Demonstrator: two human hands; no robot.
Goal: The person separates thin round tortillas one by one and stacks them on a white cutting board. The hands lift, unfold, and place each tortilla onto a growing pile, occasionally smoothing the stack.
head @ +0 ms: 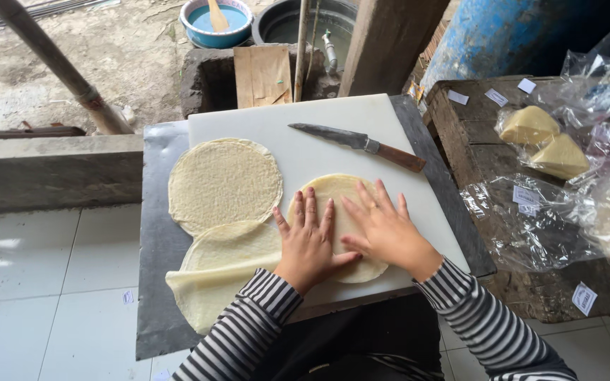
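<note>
- My left hand (310, 240) lies flat, fingers spread, palm down on a pale round wrapper (342, 194); it grips nothing.
- My right hand (384, 229) is just beside it, also open and flat, pressing the same wrapper, thumb reaching toward the left hand.
- The wrapper sits directly under both hands on a white board (305, 152), near its front edge.
- Left of my left hand I see a folded wrapper (220, 271), partly off the board and hanging over the grey bench (157, 282).
- Beyond that, ahead and left of my hands, a full round wrapper (224, 183) lies flat on the board, its near rim touching the folded one.
- Ahead of my right hand a knife (358, 144) with a wooden handle lies on the board, apart from the wrapper.
- Right of my right hand stands a wooden crate (474, 141), with clear bags (531, 226) on it and two pale wedges (545, 141) wrapped in plastic.
- Far ahead of my hands I see a blue bowl (217, 21) on the ground.
</note>
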